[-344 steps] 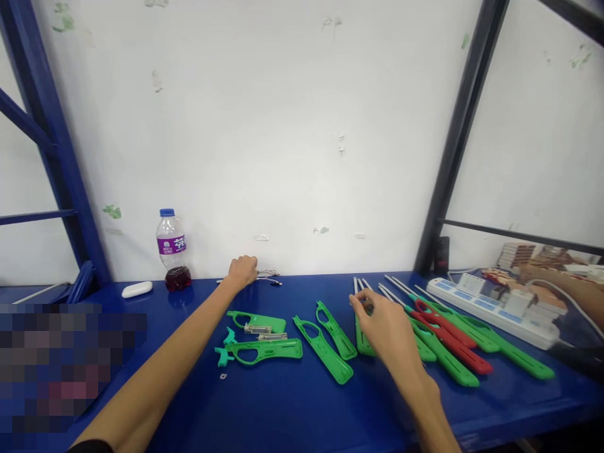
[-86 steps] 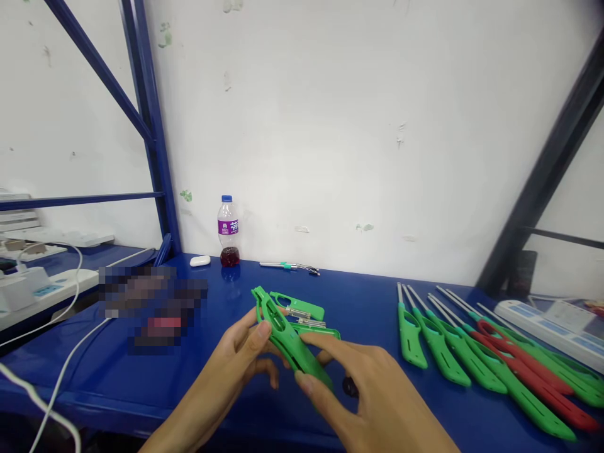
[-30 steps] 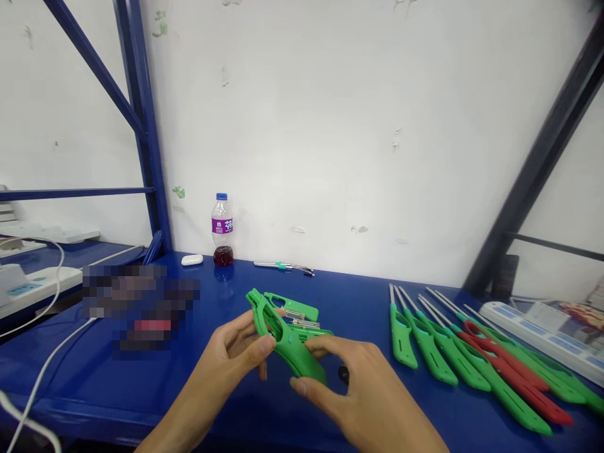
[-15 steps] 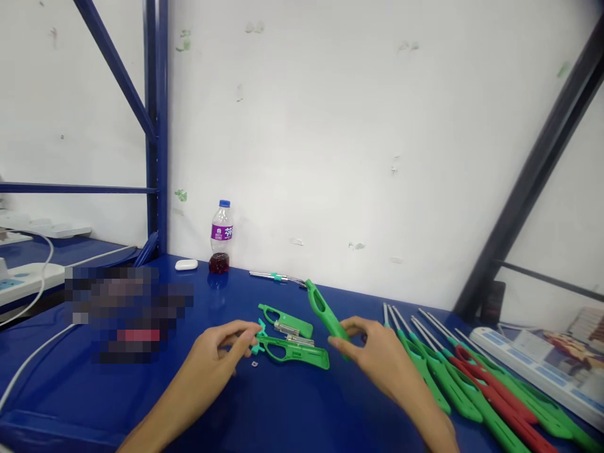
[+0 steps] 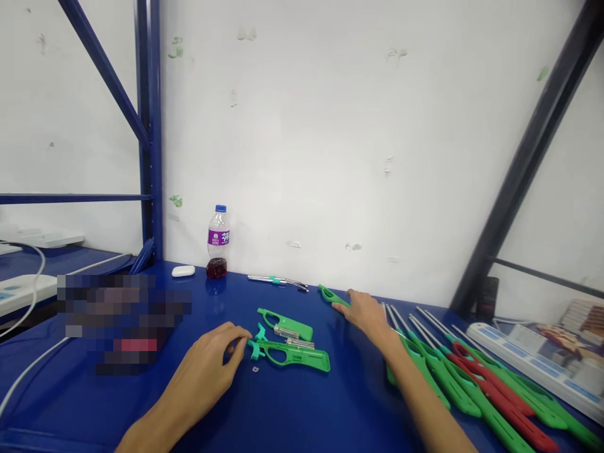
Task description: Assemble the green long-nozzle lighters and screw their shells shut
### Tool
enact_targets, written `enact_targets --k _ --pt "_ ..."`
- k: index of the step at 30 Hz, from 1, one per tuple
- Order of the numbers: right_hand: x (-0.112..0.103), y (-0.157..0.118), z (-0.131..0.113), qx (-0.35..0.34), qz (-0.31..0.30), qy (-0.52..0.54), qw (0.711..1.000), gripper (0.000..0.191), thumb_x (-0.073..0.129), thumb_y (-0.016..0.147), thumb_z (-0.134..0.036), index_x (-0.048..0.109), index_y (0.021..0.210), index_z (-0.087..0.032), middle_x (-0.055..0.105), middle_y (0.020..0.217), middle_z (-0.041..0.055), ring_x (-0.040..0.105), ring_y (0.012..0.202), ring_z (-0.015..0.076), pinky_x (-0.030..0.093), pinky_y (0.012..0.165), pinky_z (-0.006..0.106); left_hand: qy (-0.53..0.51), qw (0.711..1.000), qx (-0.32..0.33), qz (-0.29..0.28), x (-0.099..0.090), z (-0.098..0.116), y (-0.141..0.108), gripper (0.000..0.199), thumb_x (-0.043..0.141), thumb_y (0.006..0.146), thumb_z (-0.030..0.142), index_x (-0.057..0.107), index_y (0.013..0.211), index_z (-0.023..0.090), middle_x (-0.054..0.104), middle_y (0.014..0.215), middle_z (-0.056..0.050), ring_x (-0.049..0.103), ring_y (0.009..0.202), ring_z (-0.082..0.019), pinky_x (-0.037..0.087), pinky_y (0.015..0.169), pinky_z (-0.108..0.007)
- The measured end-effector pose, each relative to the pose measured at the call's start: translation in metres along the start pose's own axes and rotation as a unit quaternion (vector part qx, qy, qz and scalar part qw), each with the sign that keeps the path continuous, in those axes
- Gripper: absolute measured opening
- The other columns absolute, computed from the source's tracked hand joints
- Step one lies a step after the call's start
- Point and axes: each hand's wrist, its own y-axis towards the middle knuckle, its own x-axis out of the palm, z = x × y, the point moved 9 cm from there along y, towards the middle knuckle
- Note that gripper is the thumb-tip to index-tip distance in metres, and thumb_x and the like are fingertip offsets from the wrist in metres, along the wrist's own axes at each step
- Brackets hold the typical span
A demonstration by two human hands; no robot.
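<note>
Near the wall, my right hand (image 5: 363,311) grips a green lighter shell half (image 5: 333,296), its trigger-loop end sticking out to the left, low over the table. My left hand (image 5: 212,355) has thumb and forefinger pinched together beside small teal plastic pieces (image 5: 257,350); what is between the fingertips, if anything, I cannot make out. Right of these fingers lies an open green shell half (image 5: 306,358), hollow side up. Behind it is another green shell half (image 5: 295,326), with metallic cylindrical parts (image 5: 299,343) lying between them. A tiny pale piece (image 5: 255,369) rests in front.
Several green and red long-necked lighters (image 5: 465,393) lie in a row at right, beside a white power strip (image 5: 533,365). A metal lighter tube with wires (image 5: 278,280), a drink bottle (image 5: 218,242) and a white case (image 5: 183,271) are along the back. Blue rack posts (image 5: 153,132) stand left.
My right hand has carried the green shell half away from me and lowered it near the wall. My left hand has drawn slightly left of the teal pieces.
</note>
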Motion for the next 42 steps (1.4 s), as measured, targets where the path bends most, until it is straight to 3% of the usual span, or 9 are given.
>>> enact_targets --k 5,9,15,22,29,33,36,38,42 --pt "-0.010 -0.071 -0.044 -0.139 0.000 0.087 0.986 0.037 0.049 0.105 -0.055 0.076 0.107 -0.031 0.078 0.112 0.0007 0.072 0.105 0.0223 0.050 0.088 0.029 0.009 0.999 0.029 -0.024 0.010 0.010 -0.006 0.028 0.051 0.100 0.036 0.073 0.114 0.028 0.067 0.111 -0.005 0.068 0.097 -0.024 0.053 0.079 -0.033" --pt "0.004 -0.115 -0.056 -0.172 -0.005 0.116 0.978 0.028 0.069 0.093 -0.050 0.075 0.114 -0.032 0.075 0.116 0.0019 0.071 0.105 0.0275 0.046 0.087 0.034 0.040 0.997 0.043 -0.045 0.023 0.010 -0.007 0.027 0.053 0.098 0.034 0.075 0.114 0.031 0.062 0.111 -0.005 0.068 0.089 -0.022 0.051 0.072 -0.031" --pt "0.022 -0.113 -0.039 -0.142 -0.033 0.145 0.979 0.020 0.073 0.091 -0.038 0.076 0.110 -0.031 0.074 0.108 0.0009 0.071 0.100 0.0258 0.045 0.084 0.034 0.029 0.999 0.029 -0.029 0.016 0.009 -0.005 0.028 0.049 0.101 0.034 0.075 0.106 0.027 0.065 0.109 -0.005 0.069 0.089 -0.021 0.050 0.074 -0.031" --pt "0.030 -0.113 -0.032 -0.142 -0.064 0.178 0.972 0.026 0.072 0.091 -0.040 0.073 0.115 -0.030 0.071 0.113 0.0040 0.069 0.105 0.0269 0.046 0.088 0.035 0.025 1.000 0.016 -0.001 0.001 0.012 -0.004 0.034 0.044 0.105 0.039 0.074 0.103 0.025 0.069 0.109 -0.006 0.070 0.094 -0.024 0.050 0.080 -0.033" --pt "0.027 -0.116 -0.026 -0.147 -0.059 0.197 0.967 0.015 0.064 0.096 -0.039 0.072 0.102 -0.027 0.074 0.105 0.0040 0.068 0.104 0.0271 0.046 0.089 0.035 0.036 0.999 0.001 0.007 -0.010 0.010 -0.003 0.035 0.045 0.103 0.044 0.075 0.106 0.026 0.068 0.089 -0.004 0.066 0.077 -0.023 0.047 0.071 -0.032" --pt "0.013 -0.113 -0.018 -0.144 -0.020 0.207 0.968 0.023 0.056 0.102 -0.039 0.075 0.098 -0.028 0.078 0.098 0.0031 0.071 0.095 0.0283 0.047 0.088 0.037 0.007 1.000 0.004 0.008 -0.016 0.022 -0.006 0.040 0.045 0.103 0.049 0.077 0.100 0.025 0.070 0.082 -0.004 0.061 0.069 -0.022 0.045 0.068 -0.031" --pt "-0.008 -0.116 -0.020 -0.154 0.024 0.257 0.954 0.021 0.062 0.099 -0.042 0.078 0.100 -0.029 0.080 0.105 0.0035 0.072 0.096 0.0285 0.049 0.088 0.035 -0.054 0.998 -0.019 -0.023 -0.013 0.031 -0.010 0.047 0.047 0.101 0.056 0.079 0.092 0.023 0.073 0.079 -0.004 0.062 0.068 -0.022 0.045 0.067 -0.031" --pt "-0.025 -0.124 -0.029 -0.182 0.054 0.289 0.938 0.022 0.064 0.099 -0.043 0.079 0.101 -0.028 0.079 0.107 0.0046 0.072 0.098 0.0283 0.051 0.088 0.034 -0.137 0.987 -0.057 -0.069 -0.002 0.035 -0.014 0.053 0.048 0.098 0.065 0.079 0.100 0.021 0.075 0.082 -0.005 0.062 0.067 -0.021 0.046 0.063 -0.030" --pt "-0.038 -0.150 -0.067 -0.260 0.070 0.280 0.921 0.018 0.064 0.100 -0.037 0.081 0.107 -0.034 0.078 0.106 0.0016 0.074 0.091 0.0232 0.054 0.082 0.030 -0.357 0.915 -0.124 -0.138 0.020 0.041 -0.020 0.076 0.055 0.086 0.081 0.070 0.124 0.016 0.075 0.109 -0.015 0.067 0.068 -0.021 0.039 0.045 -0.024"
